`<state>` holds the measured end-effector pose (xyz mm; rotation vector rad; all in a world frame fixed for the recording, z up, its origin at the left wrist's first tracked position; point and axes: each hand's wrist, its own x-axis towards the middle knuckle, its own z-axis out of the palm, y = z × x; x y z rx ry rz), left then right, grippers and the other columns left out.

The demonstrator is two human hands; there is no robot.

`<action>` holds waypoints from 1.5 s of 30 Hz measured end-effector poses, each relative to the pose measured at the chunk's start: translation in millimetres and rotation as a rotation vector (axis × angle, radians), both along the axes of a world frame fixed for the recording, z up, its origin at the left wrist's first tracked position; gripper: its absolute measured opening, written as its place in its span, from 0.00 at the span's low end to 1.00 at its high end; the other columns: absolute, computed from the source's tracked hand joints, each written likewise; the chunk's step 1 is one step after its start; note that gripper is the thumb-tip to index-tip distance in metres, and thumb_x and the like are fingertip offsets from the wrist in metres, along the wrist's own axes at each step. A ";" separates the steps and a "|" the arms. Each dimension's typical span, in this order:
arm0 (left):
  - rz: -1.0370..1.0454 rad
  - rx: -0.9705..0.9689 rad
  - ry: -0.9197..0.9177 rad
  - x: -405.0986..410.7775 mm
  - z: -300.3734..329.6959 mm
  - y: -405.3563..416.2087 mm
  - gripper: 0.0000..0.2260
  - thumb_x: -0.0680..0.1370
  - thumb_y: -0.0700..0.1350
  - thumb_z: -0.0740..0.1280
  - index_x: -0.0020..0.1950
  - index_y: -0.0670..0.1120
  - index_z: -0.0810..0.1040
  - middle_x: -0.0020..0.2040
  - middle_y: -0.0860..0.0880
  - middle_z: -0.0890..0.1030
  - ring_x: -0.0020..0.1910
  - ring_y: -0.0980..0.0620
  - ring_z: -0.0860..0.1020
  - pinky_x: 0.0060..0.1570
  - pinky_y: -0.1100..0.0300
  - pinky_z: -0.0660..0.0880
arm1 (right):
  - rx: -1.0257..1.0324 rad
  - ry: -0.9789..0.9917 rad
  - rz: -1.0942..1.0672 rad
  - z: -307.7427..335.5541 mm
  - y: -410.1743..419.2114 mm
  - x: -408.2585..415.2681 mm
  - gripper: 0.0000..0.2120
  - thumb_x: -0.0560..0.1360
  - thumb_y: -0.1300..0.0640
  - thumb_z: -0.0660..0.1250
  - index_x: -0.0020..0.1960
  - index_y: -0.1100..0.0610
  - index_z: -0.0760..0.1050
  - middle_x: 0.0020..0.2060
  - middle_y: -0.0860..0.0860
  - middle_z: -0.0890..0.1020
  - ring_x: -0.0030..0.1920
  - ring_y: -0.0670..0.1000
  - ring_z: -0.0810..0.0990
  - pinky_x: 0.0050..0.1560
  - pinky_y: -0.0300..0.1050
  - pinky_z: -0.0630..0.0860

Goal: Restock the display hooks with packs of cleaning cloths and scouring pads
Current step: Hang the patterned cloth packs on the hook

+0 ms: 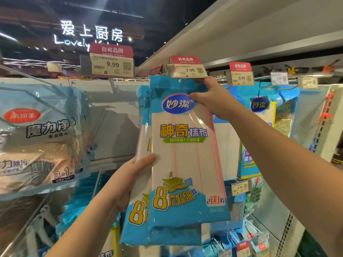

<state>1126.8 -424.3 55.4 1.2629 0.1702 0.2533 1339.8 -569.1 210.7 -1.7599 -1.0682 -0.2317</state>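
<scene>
A blue and white pack of cleaning cloths (185,154) is held upright in front of the display, with more packs of the same kind (138,216) stacked behind it. My left hand (128,180) grips the stack at its left edge, thumb across the front. My right hand (213,101) pinches the front pack's top right corner, just under the 7.99 price tag (187,70) at the tip of a display hook. The pack's hanging hole (179,81) sits right below that tag. Whether the hook passes through the hole is hidden.
A large clear pack of cloths (37,138) hangs at the left. Scouring pad packs (267,127) hang on the right hooks under 9.99 tags (241,77). Another hook with a 9.99 tag (112,64) stands upper left. More blue packs (87,201) hang lower down.
</scene>
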 end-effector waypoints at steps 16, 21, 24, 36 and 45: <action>0.318 0.122 -0.020 19.3 -3.4 1.9 0.13 0.79 0.48 0.70 0.62 0.45 0.79 0.52 0.41 0.86 0.51 0.36 0.85 0.52 0.38 0.81 | -0.128 0.178 -0.170 -130.5 -14.9 -68.3 0.38 0.74 0.43 0.71 0.78 0.40 0.55 0.63 0.47 0.64 0.56 0.48 0.71 0.56 0.41 0.65; 0.475 0.174 0.019 9.5 -9.8 22.5 0.11 0.77 0.51 0.72 0.58 0.49 0.81 0.50 0.42 0.87 0.48 0.37 0.86 0.52 0.33 0.80 | -0.216 0.173 -0.171 -123.7 15.2 -40.3 0.40 0.75 0.42 0.71 0.79 0.42 0.52 0.71 0.54 0.63 0.68 0.57 0.71 0.67 0.50 0.68; 0.576 0.218 0.026 -5.6 -12.4 40.1 0.08 0.79 0.47 0.71 0.57 0.49 0.81 0.48 0.43 0.87 0.46 0.39 0.86 0.49 0.35 0.81 | -0.266 0.177 -0.186 -124.8 36.5 -22.0 0.42 0.75 0.42 0.71 0.80 0.43 0.48 0.73 0.57 0.60 0.69 0.61 0.70 0.67 0.54 0.69; 0.708 0.194 0.027 -29.5 -14.6 74.7 0.04 0.79 0.47 0.70 0.54 0.51 0.80 0.45 0.46 0.87 0.45 0.41 0.86 0.46 0.40 0.82 | -0.326 0.123 -0.280 -155.4 133.2 41.8 0.46 0.78 0.49 0.70 0.81 0.42 0.40 0.77 0.66 0.51 0.67 0.64 0.72 0.66 0.51 0.69; 0.606 0.185 -0.003 -22.5 -14.3 72.9 0.07 0.81 0.45 0.68 0.58 0.47 0.79 0.46 0.45 0.87 0.43 0.44 0.86 0.40 0.47 0.82 | -0.372 0.147 -0.302 -158.7 154.4 51.4 0.44 0.80 0.54 0.67 0.80 0.41 0.36 0.80 0.58 0.40 0.74 0.62 0.64 0.72 0.57 0.63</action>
